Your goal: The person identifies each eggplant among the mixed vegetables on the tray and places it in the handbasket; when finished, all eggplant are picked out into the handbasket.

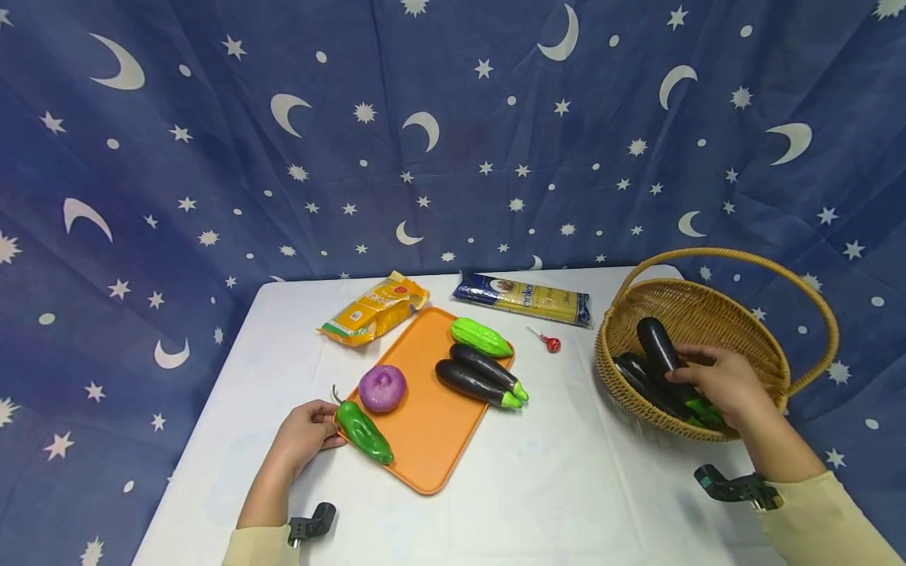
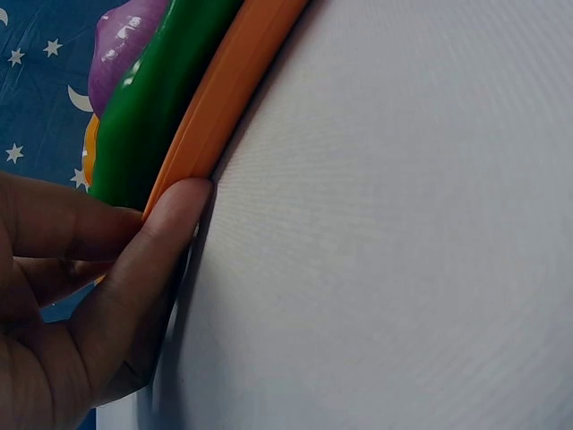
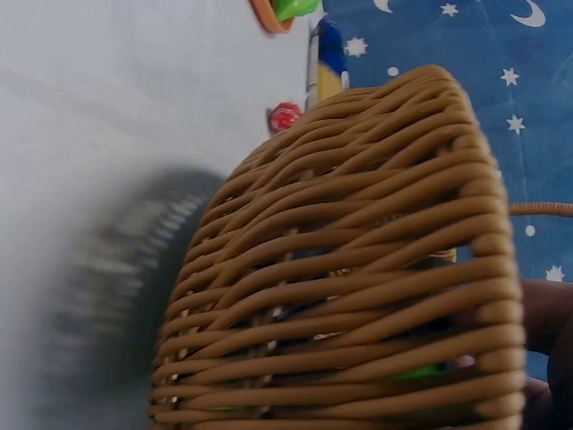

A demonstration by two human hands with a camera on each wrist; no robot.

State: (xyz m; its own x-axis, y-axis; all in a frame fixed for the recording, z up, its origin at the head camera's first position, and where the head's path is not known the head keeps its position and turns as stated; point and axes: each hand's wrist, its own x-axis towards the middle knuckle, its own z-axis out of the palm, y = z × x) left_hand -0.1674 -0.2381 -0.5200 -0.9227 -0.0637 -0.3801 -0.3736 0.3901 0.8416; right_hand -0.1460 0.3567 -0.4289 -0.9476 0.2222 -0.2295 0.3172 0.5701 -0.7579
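Observation:
My left hand [image 1: 306, 431] pinches the near-left rim of an orange tray [image 1: 425, 428], thumb on the outer side in the left wrist view. On the tray beside it lie a green pepper [image 1: 364, 434] and a purple onion [image 1: 383, 388]. Two eggplants [image 1: 473, 383] and a bright green bitter melon [image 1: 481, 337] lie along its right side. Inside the wicker basket [image 1: 697, 303], my right hand [image 1: 725, 383] grips an eggplant [image 1: 658, 344]. Another eggplant [image 1: 640, 384] lies beneath it. In the right wrist view the basket's woven side [image 3: 358, 269] hides most of that hand.
Behind the tray sit an orange-yellow packet [image 1: 375, 309] and a bag of pasta [image 1: 524, 299]. A red lollipop [image 1: 552, 343] lies between tray and basket. The basket's tall handle [image 1: 800, 279] arches at the right, and a starry blue curtain [image 1: 453, 141] stands behind the white table [image 1: 552, 472].

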